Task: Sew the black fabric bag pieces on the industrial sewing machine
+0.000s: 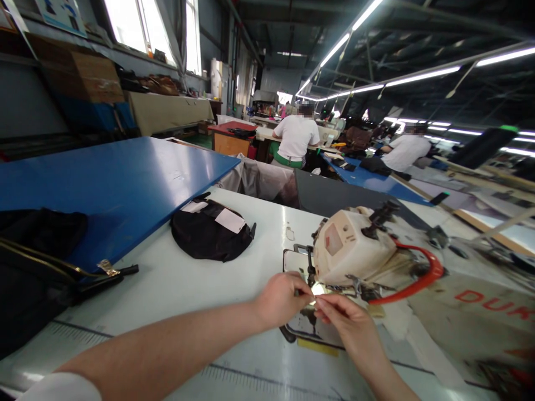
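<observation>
My left hand [281, 299] and my right hand [343, 314] meet beside the needle area of a white sewing machine [355, 250]. Both are closed in a pinch, fingertips almost touching. Whatever lies between the fingers is too small to make out. Below them is the machine's metal bed plate [320, 328], lit by a small bright lamp [318, 291]. Left of the machine, a black fabric piece [209, 236] with white labels lies on the pale table [175, 295].
At the left edge sits a black bag [29, 289] with a gold zipper. A blue table [125, 178] adjoins the pale one. A red cable [422, 273] curves over the machine. Two people in white shirts [296, 136] work farther back. A grey cloth bin [263, 178] stands behind.
</observation>
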Demonstrator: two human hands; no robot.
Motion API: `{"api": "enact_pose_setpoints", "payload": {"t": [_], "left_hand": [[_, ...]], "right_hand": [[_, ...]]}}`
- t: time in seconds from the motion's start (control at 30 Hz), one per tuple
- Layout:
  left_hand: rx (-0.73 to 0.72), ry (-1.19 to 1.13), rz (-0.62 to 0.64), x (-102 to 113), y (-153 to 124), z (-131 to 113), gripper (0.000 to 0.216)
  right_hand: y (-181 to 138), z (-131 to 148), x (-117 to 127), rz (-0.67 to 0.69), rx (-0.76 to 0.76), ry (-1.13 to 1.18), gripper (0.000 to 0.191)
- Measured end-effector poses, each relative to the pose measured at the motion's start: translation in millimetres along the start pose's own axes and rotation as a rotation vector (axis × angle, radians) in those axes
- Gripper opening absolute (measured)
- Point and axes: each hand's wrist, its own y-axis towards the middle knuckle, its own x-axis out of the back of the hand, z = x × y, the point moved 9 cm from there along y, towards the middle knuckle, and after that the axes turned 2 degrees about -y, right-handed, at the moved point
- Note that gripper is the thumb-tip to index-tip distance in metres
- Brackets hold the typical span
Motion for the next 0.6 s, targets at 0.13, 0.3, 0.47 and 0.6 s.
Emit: {"api": "enact_pose_setpoints", "payload": {"t": [0.13,0.3,0.47,0.6], "left_hand": [[-0.006,0.043,0.004,-1,-1,-1,0.013],[-0.025,0.09,0.004,-1,-1,-3,0.014],[-0.028,0.139,-0.008,-2,3,0,0.017],[-0.014,0.195,-0.014,-2,6,2,0.018]], "right_hand": [[2,-1,1,-0.011,0.042,-0.06,0.037],[5,-10,8,-0.049,0.122,-0.246,0.03],[9,-13,13,-0.082,0.173,-0.393,0.03],[15,-15,23,-0.139,0.215,-0.482,0.029]]}}
